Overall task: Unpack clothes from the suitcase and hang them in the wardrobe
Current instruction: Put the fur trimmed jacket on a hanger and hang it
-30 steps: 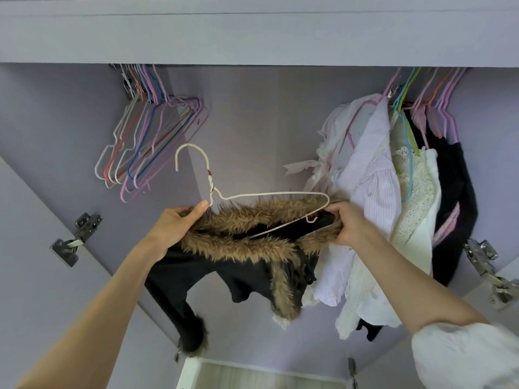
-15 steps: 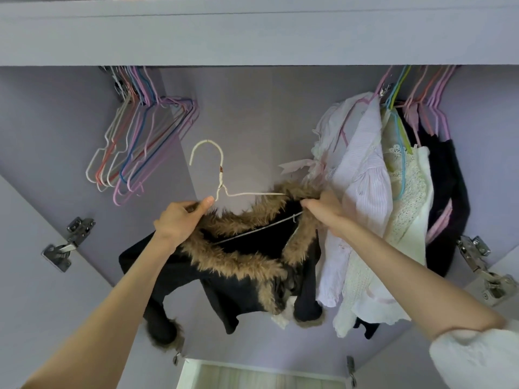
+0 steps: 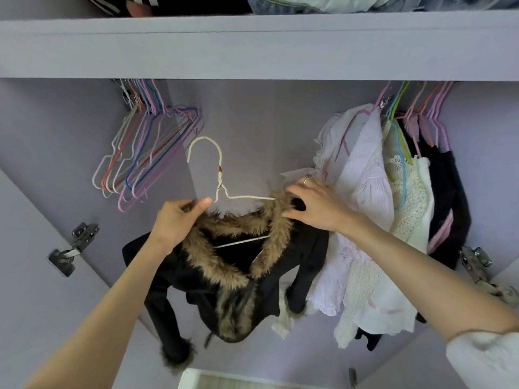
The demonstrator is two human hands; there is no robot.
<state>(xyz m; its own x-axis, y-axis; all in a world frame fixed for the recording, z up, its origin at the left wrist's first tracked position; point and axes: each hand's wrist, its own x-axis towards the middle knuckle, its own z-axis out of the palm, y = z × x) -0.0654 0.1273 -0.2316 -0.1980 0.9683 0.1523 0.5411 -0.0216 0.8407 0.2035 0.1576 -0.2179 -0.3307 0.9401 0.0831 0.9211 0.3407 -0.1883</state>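
A black jacket (image 3: pixel 280 284) with a brown fur collar (image 3: pixel 224 265) and fur cuffs hangs on a white wire hanger (image 3: pixel 219 175) inside the lilac wardrobe. My left hand (image 3: pixel 177 220) grips the jacket's left shoulder and collar, thumb up by the hanger's neck. My right hand (image 3: pixel 314 206) holds the right shoulder, fingers curled over the fur where the hanger wire enters the jacket. The hanger's hook points up, free of the rail, which the shelf hides.
A bunch of empty coloured hangers (image 3: pixel 146 153) hangs at the left. White, pink and black clothes (image 3: pixel 393 206) hang at the right, touching the jacket. A shelf (image 3: pixel 252 46) with folded clothes runs overhead. Door hinges (image 3: pixel 75 245) sit on both sides.
The jacket's right shoulder has been pulled over the hanger end, which now sits inside the jacket. Both hands and the hanger have risen toward the rail.
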